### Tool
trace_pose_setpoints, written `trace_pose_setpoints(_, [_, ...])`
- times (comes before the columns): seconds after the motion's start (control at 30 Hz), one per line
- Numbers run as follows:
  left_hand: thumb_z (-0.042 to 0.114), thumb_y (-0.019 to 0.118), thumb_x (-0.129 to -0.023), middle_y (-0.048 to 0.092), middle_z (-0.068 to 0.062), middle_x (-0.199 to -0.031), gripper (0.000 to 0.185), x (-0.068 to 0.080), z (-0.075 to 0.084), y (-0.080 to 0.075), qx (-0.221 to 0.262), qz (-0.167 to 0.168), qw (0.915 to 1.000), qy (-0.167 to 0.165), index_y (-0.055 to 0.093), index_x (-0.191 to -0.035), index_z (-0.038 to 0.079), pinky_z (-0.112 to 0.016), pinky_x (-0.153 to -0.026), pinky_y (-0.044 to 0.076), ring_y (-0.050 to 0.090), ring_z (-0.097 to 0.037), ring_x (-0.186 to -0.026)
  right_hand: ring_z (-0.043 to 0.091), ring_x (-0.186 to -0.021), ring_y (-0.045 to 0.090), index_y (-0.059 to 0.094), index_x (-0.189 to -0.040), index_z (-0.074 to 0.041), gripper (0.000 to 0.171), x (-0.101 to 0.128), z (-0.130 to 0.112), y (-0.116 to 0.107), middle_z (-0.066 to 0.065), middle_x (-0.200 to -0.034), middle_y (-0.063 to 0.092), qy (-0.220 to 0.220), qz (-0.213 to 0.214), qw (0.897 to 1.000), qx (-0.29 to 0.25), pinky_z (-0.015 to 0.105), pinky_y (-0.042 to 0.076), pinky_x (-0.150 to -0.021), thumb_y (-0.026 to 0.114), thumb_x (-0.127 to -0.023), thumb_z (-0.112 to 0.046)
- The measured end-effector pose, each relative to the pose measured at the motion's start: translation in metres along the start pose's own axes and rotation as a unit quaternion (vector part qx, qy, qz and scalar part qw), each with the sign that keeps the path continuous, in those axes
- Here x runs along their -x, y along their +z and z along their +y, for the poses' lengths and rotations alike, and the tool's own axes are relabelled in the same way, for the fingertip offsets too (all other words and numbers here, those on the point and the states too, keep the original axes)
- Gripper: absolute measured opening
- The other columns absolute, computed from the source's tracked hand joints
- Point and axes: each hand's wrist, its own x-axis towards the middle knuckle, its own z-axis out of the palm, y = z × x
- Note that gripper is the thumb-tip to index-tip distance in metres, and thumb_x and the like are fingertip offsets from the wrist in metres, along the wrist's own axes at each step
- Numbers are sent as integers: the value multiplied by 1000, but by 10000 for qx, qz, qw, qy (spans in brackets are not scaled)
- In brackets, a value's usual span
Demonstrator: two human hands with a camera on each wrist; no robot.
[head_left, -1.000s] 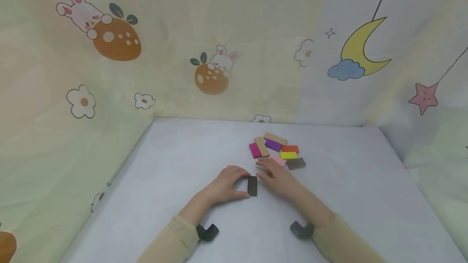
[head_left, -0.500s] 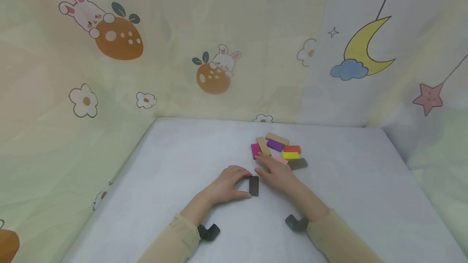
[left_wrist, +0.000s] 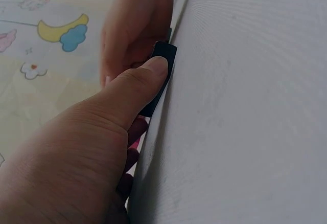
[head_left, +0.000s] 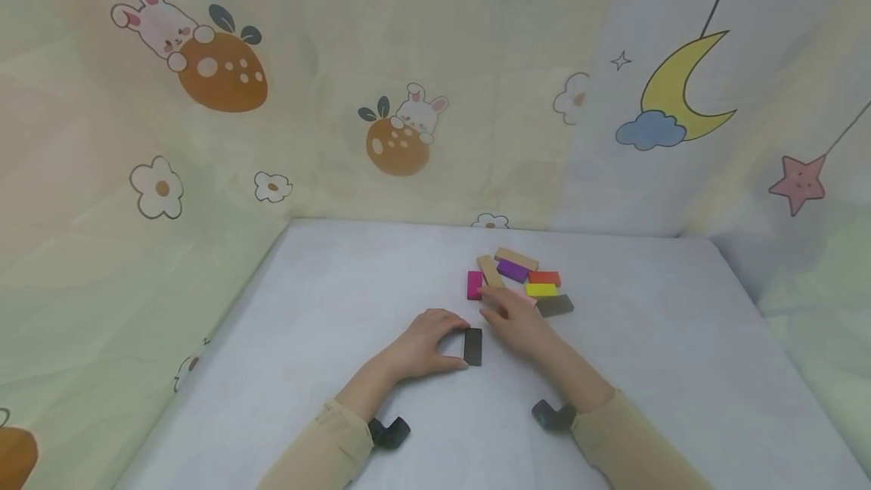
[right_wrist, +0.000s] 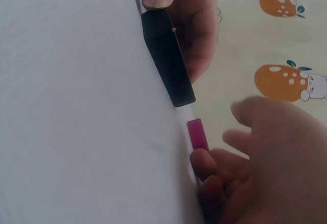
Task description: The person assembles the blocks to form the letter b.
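In the head view my left hand (head_left: 425, 342) rests on the table and grips a black block (head_left: 472, 347) by its two short ends, thumb at the near end. The left wrist view shows its thumb pressed on that black block (left_wrist: 162, 75). My right hand (head_left: 520, 324) reaches to the pile's near left side, a fingertip right at the edge of a magenta block (head_left: 474, 285). From the right wrist, the magenta block (right_wrist: 197, 134) shows just beyond the fingers, with the thumb held apart from it. The right hand partly covers a pink block (head_left: 527, 298).
Around the right hand lie two wooden-coloured blocks (head_left: 516, 258), a purple block (head_left: 512, 271), an orange-red block (head_left: 544, 278), a yellow block (head_left: 540, 290) and a dark grey block (head_left: 555, 305). The white table (head_left: 340, 271) meets printed cloth walls (head_left: 306, 134).
My right hand has moved to the magenta block, which has turned from slanted to straight and come slightly away from the wooden block. The left hand has stayed on the black block.
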Motion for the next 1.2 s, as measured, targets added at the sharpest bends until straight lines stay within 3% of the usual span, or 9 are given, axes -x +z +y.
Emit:
trace_pose_setpoints(0.17, [59, 70, -84, 55, 10, -139, 64, 0, 1, -1, 26, -45, 10000, -85, 52, -139, 31, -40, -117, 35, 43, -14, -136, 22, -123, 57, 50, -141, -38, 45, -6, 3, -1, -9, -141, 56, 369, 169, 9987, -302, 49, 51, -101, 59, -97, -41])
trace_pose_setpoints(0.57, [58, 70, -84, 55, 10, -139, 63, -1, 0, -1, 38, -63, 10000, -61, 52, -138, 31, -40, -118, 34, 43, -15, -137, 24, -137, 49, 44, -145, -47, 52, -4, -1, -4, -10, -151, 47, -93, -158, 9997, 147, 55, 48, -104, 62, -96, -40])
trace_pose_setpoints(0.93, [60, 70, -83, 55, 11, -136, 62, 1, 1, 0, 76, -16, 10000, -34, 53, -134, 30, -39, -117, 35, 44, -14, -135, 19, -134, 52, 54, -137, -44, 43, -3, 1, -4, -13, -142, 56, -256, -142, 9993, 231, 49, 48, -105, 63, -96, -37])
trace_pose_setpoints(1.07, [60, 71, -82, 56, 11, -134, 61, 0, 0, 0, 35, 25, 10000, 22, 53, -132, 29, -39, -117, 35, 45, -13, -134, 17, -113, 60, 50, -141, -43, 50, -4, 2, -3, -13, -141, 55, -222, -44, 9996, 171, 41, 56, -94, 65, -94, -38])
trace_pose_setpoints(1.2, [60, 72, -82, 57, 11, -132, 62, -1, 0, 0, -24, 82, 9999, 87, 54, -131, 28, -38, -116, 35, 46, -14, -134, 16, -96, 57, 41, -147, -41, 64, -11, 1, -3, -11, -140, 54, -94, 45, 9998, 192, 32, 58, -83, 71, -90, -40])
